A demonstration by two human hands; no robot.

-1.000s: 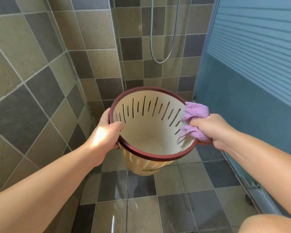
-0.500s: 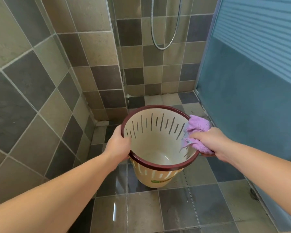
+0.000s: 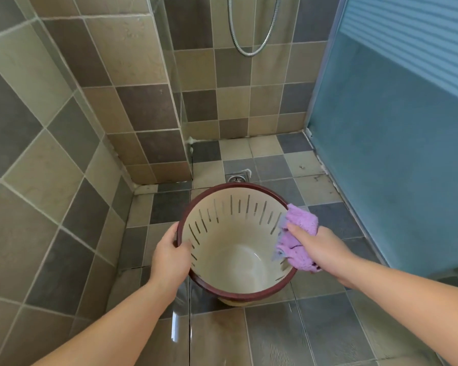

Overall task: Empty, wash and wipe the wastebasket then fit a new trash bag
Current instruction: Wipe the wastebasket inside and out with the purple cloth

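Observation:
A cream wastebasket (image 3: 238, 265) with slotted walls and a dark red rim stands low over the tiled floor, its mouth facing up at me. It is empty inside. My left hand (image 3: 171, 256) grips the rim on the left, thumb inside the wall. My right hand (image 3: 319, 250) holds a bunched purple cloth (image 3: 298, 240) against the inner wall and rim on the right. The basket's base is hidden under its rim.
A wet tiled shower floor (image 3: 262, 336) with a floor drain (image 3: 237, 178) just beyond the basket. Tiled walls stand at the left and back. A blue frosted door (image 3: 397, 143) closes the right side. A metal shower hose (image 3: 249, 30) hangs on the back wall.
The basket has come down from chest height to near the floor and turned more upright. Both hands stayed on it, the right one still with the cloth. My view has tilted down.

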